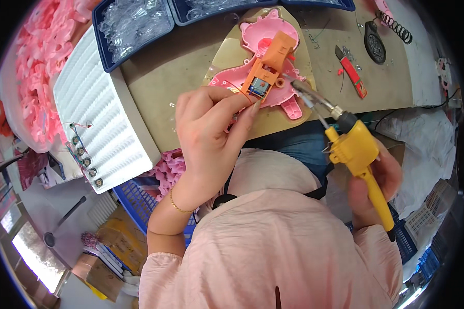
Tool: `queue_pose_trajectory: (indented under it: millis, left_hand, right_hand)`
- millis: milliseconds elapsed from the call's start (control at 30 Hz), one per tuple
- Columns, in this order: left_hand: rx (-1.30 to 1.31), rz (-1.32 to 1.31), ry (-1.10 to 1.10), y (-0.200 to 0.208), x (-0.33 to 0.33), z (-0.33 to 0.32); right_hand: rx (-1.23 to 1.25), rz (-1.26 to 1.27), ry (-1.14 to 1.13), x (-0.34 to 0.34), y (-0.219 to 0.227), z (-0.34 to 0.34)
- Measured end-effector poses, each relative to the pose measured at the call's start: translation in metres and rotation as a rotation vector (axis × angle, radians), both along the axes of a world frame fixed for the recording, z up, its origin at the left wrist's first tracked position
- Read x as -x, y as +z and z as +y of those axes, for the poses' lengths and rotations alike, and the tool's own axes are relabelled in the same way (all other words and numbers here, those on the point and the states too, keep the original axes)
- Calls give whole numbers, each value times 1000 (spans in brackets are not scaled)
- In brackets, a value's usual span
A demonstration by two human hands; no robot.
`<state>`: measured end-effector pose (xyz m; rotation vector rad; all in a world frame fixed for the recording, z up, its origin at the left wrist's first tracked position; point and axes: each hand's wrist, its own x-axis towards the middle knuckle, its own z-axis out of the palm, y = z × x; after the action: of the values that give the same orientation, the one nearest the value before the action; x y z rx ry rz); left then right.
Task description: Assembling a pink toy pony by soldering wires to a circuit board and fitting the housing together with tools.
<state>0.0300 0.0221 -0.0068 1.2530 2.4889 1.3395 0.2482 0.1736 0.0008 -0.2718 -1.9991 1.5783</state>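
My left hand point(211, 129) pinches an orange plastic housing point(267, 67) with a small blue and metal part at its lower end, held over a pink toy shell point(273, 36) lying on the brown bench top point(180, 67). My right hand point(376, 180) grips the handle of a yellow soldering gun point(357, 149). The gun's metal tip point(294, 83) touches the orange housing at its right side.
A white ribbed foam block point(98, 103) with several small round parts wired along its edge lies at left. Blue trays point(134, 26) of clear plastic pieces sit at the far edge. A red utility knife point(351, 69) and a black round stand point(375, 44) lie at right. Pink shells point(36, 62) pile at far left.
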Motion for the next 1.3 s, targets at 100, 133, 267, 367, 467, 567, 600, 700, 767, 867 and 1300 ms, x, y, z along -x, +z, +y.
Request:
queue_pose_trajectory:
  millis: [100, 133, 267, 367, 467, 567, 600, 700, 767, 867, 1300]
  left_hand:
    - [25, 18, -4, -4, -3, 2]
    - [-1, -60, 22, -4, -4, 1]
    - [-38, -205, 52, -3, -5, -1]
    - [-41, -213, 49, -4, -5, 0]
    - [-32, -200, 40, -3, -3, -1]
    - [-25, -199, 29, -3, -3, 0]
    - [-24, -201, 31, -2, -2, 0]
    - [-27, -194, 18, -1, -1, 1]
    - [-26, -187, 5, 1, -1, 4]
    - [3, -176, 26, 0, -1, 0]
    - [4, -212, 21, 3, 1, 2]
  right_hand:
    - [-69, 61, 154, 4, -6, 9]
    - [-71, 71, 187, 5, -4, 8]
    - [-134, 28, 227, 7, 0, 9]
    - [-112, 22, 264, 11, 2, 10]
    - [-1, -125, 428, 15, 14, 18]
    - [18, 21, 317, 13, 1, 10]
    - [19, 20, 319, 13, 2, 9]
    - [46, -38, 305, 11, 3, 7]
    - [12, -7, 253, 8, 0, 4]
    - [721, -442, 313, 11, 21, 9]
    - [108, -79, 35, -3, -9, 0]
